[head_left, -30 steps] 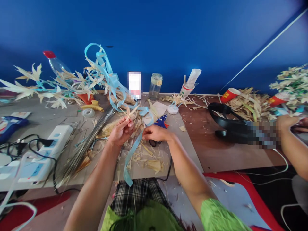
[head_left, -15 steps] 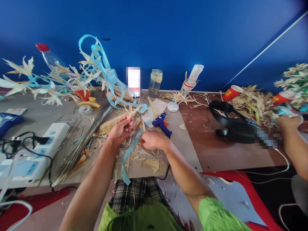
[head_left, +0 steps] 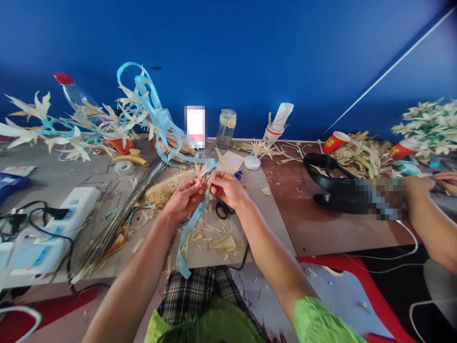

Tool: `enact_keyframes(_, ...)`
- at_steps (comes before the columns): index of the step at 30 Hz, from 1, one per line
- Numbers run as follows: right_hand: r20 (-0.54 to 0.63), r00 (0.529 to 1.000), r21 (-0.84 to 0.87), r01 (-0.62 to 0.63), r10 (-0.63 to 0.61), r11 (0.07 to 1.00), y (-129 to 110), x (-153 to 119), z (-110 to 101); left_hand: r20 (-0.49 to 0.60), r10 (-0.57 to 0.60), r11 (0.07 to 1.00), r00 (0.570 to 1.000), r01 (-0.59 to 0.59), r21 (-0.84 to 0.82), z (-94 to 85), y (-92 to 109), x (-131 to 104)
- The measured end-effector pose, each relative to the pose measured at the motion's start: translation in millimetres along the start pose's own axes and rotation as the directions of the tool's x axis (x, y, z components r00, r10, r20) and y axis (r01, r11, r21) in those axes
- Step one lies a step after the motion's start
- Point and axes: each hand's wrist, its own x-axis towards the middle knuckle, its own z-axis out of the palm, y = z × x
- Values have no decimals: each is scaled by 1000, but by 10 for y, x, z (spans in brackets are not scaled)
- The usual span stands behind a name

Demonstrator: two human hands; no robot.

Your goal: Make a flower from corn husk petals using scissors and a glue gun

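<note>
My left hand (head_left: pixel 184 197) is closed in a pinch around the base of a small pale corn husk flower (head_left: pixel 200 171), its pointed petals facing up. Right beside it, my right hand (head_left: pixel 227 188) pinches a small piece of husk (head_left: pixel 209 185) against the flower's side; the fingertips hide most of that piece. A light blue ribbon (head_left: pixel 192 227) hangs below both hands over the table edge. Black scissors (head_left: pixel 224 210) lie under my right wrist. Behind that hand only a bit of the blue glue gun (head_left: pixel 238 175) shows.
A bundle of thin wires (head_left: pixel 121 224), a dried cob (head_left: pixel 166 188) and a power strip (head_left: pixel 60 228) lie to the left. Husk scraps (head_left: pixel 223 243) litter the front. Farther right are a black strapped device (head_left: pixel 332 190) and another person's hand (head_left: pixel 419 188). A bottle (head_left: pixel 226 128) stands behind.
My right hand has risen from the scraps to meet my left hand at the flower. The scissors have come into view, while the glue gun is now mostly covered.
</note>
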Motion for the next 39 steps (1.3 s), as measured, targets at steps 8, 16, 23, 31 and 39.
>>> enact_keyframes(8,-114,991,-5,72,-72,997,92,37,28,-110,-9,985,994,28,169,23,-38,2)
enact_keyframes(16,-167,983,-81,69,-82,994,82,27,48,-153,46,965,987,-4,263,-44,-100,45)
enact_keyframes(23,-265,935,-196,188,-236,962,116,46,42,-175,92,943,980,-29,332,-38,-110,47)
enact_keyframes(31,-320,921,-148,183,-222,972,104,60,23,-161,76,946,984,-21,323,-13,-86,24)
enact_keyframes(39,-356,898,-124,228,-258,966,82,93,-33,-182,96,942,979,-30,335,4,-60,23)
